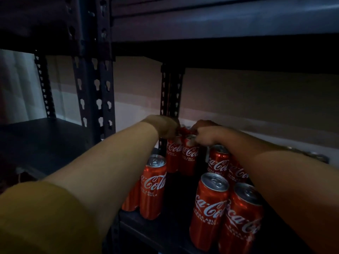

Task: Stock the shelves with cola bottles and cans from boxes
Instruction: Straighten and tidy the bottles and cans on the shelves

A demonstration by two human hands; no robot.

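Both arms reach deep into a dark metal shelf [172, 233], meeting at the back of it. The left hand [166, 128] is curled over the tops of the rear cans [180, 155], and the right hand [205, 137] is clenched on the rim of the can just beside it; the fingers of both are wrapped around the tops, though which can each one actually grips is hard to make out in the gloom.

The red cola cans stand upright on the shelf in loose pairs. A front-left can [153, 187] stands alone in plain view, with another half hidden behind the left forearm. A front-right pair [225, 211] stands nearest the edge, touching each other, and a middle-right pair [219, 160] sits behind them, partly covered by the right forearm. Between the left and right groups runs a bare strip of shelf.

A slotted black upright [96, 88] rises at the left, and a second upright [171, 90] stands right behind the hands. The board above [229, 46] shades everything. To the left lies a neighbouring shelf [40, 136]. A yellow sleeve [36, 217] fills the lower left corner, cut off by the frame. Something metallic glints past the right arm, too blurred to identify.
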